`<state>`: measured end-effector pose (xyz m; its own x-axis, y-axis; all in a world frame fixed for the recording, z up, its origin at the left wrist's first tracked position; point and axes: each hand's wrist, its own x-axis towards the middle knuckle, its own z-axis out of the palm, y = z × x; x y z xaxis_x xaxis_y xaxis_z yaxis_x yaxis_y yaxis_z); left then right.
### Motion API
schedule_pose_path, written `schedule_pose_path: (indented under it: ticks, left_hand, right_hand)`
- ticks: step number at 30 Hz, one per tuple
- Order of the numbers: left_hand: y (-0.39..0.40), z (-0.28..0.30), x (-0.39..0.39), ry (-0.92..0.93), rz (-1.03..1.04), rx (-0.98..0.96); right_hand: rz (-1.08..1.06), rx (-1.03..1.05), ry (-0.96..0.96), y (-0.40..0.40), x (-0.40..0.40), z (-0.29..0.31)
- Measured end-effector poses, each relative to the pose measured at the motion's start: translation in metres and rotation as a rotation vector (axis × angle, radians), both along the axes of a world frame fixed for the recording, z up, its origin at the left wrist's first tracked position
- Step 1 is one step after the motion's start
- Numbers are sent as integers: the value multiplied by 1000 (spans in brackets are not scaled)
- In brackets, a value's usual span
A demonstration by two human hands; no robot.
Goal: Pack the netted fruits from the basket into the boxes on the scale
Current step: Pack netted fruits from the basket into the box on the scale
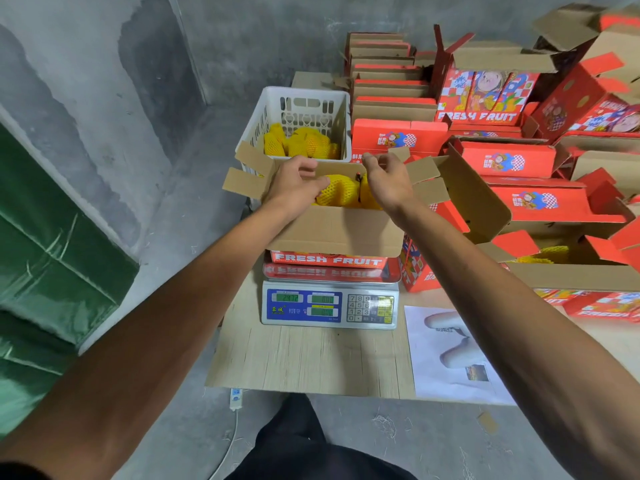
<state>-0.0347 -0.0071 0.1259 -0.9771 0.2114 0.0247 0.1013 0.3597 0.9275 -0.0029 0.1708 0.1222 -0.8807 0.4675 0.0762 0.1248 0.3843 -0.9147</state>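
Netted fruit lying crosswise in open box on scale, left hand grip grasping it, right hand grip released

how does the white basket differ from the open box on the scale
The white basket is slotted plastic with no lid; the open box is solid cardboard with flaps spread outward. The basket stands behind on the table; the box sits on the scale. Both hands are at the box, none at the basket. Both hold yellow netted fruits.
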Motion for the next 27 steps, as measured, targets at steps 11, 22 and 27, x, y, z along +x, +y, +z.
schedule_pose_path:
  ticks: [11,22,27]
  left_hand:
    - [-19,-12,-5,78,-16,-148]
    - [-22,-15,-7,84,-32,-163]
    - [-16,-16,-12,76,-40,-150]
  right_hand:
    - [24,21,-55,-5,-5,-18]
    - [64,238,-88,-6,4,-24]
    - [78,258,-79,-6,1,-26]
